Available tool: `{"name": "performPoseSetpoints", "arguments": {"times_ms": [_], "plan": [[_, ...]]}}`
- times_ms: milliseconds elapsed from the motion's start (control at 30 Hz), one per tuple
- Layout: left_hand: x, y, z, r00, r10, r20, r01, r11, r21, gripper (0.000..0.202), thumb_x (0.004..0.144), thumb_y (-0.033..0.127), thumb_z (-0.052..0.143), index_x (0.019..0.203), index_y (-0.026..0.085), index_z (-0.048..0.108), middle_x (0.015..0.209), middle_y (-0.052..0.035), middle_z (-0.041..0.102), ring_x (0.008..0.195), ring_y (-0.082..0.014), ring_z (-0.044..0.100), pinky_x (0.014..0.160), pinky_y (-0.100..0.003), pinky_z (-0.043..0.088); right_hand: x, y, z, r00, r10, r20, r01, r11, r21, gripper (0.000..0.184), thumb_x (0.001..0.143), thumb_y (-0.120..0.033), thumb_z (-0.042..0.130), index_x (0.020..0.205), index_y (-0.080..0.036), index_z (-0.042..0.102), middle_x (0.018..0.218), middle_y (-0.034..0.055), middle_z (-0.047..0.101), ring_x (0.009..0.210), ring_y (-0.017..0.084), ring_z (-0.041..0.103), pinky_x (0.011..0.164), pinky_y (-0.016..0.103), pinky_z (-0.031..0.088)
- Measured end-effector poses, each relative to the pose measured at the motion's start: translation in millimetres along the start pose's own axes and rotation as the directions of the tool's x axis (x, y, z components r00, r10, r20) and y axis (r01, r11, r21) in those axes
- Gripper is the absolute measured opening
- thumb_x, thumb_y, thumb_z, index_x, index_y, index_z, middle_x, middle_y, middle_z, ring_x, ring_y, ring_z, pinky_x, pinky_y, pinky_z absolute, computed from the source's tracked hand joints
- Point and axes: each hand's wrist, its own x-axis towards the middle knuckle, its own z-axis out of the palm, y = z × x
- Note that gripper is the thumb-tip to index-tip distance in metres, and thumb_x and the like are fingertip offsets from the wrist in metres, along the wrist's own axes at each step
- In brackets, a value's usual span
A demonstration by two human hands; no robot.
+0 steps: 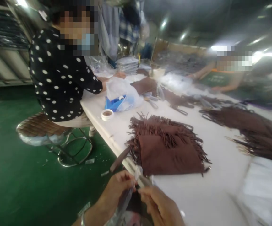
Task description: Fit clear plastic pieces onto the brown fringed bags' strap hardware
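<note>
Both my hands are at the bottom edge of the view, just off the near edge of the white table (pixel 211 194). My left hand (pixel 117 191) pinches a thin clear plastic bag (pixel 128 196) that hangs down between the hands. My right hand (pixel 159 205) is closed on the same plastic at its top edge. A folded brown fringed suede piece (pixel 166 147) lies on the table just beyond my hands, untouched.
A person in a black polka-dot top (pixel 58 78) sits on a stool (pixel 41 128) at the left. Another person (pixel 223 75) works at the far right. More brown fringed pieces (pixel 251 125), a tape roll (pixel 107 114), a blue-and-clear bag (pixel 122 95) and stacked items (pixel 127 64) lie on the table. Green floor (pixel 20 182) lies to the left.
</note>
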Motion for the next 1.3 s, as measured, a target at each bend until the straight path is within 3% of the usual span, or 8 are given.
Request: {"name": "performPoseSetpoints", "arguments": {"times_ms": [100,300,800,1033,1300], "plan": [[2.2,-3.4,-3.6,0.999,0.028,0.021,-0.026,0.998,-0.053,0.024,0.068,0.025,0.082,0.075,0.012,0.063,0.067,-0.0053,0.066,0.061,-0.0141,0.058,0.061,-0.022,0.04,25.6,-2.7,8.1,0.999,-0.02,0.034,0.023,0.996,-0.089,0.025,0.094,-0.022,0.042,0.104,-0.026,0.065,0.087,0.0014,0.068,0.072,0.014,0.062,0.064,0.021,0.048],[4.9,-4.0,-3.6,0.998,0.058,0.004,-0.058,0.998,-0.03,0.019,0.065,0.018,0.079,0.076,0.011,0.065,0.071,-0.0077,0.068,0.064,-0.0163,0.06,0.064,-0.024,0.042,32.0,6.0,18.5,0.995,0.076,0.067,-0.067,0.99,-0.126,0.03,0.093,-0.015,0.04,0.106,-0.026,0.064,0.095,0.0007,0.067,0.086,0.017,0.064,0.076,0.025,0.048],[2.6,-0.6,-4.6,0.999,0.033,0.043,-0.03,0.997,-0.068,0.013,0.065,0.012,0.069,0.078,0.011,0.065,0.073,-0.0096,0.068,0.069,-0.0216,0.063,0.068,-0.03,0.044,35.7,12.2,11.8,0.987,0.05,0.153,-0.038,0.996,-0.082,0.033,0.091,-0.01,0.042,0.104,-0.025,0.068,0.09,0.0008,0.065,0.081,0.015,0.062,0.071,0.022,0.045],[1.1,1.1,-4.9,0.998,0.031,0.063,-0.029,0.999,-0.035,0.021,0.062,0.019,0.076,0.079,0.01,0.068,0.078,-0.0121,0.071,0.072,-0.021,0.064,0.069,-0.027,0.045,36.2,13.8,16.5,0.99,0.062,0.13,-0.037,0.982,-0.186,0.034,0.088,-0.007,0.043,0.101,-0.027,0.067,0.092,-0.001,0.068,0.084,0.016,0.065,0.073,0.022,0.047],[1.9,-11.4,-13.6,0.996,0.029,0.081,-0.03,1.0,0.002,0.037,0.058,0.023,0.086,0.088,0.01,0.068,0.088,-0.0125,0.073,0.078,-0.0223,0.066,0.073,-0.027,0.048,37.6,8.8,19.7,0.992,0.029,0.12,0.02,0.924,-0.382,0.027,0.091,-0.012,0.041,0.098,-0.027,0.063,0.089,-0.0008,0.071,0.076,0.017,0.069,0.062,0.024,0.045]]}}
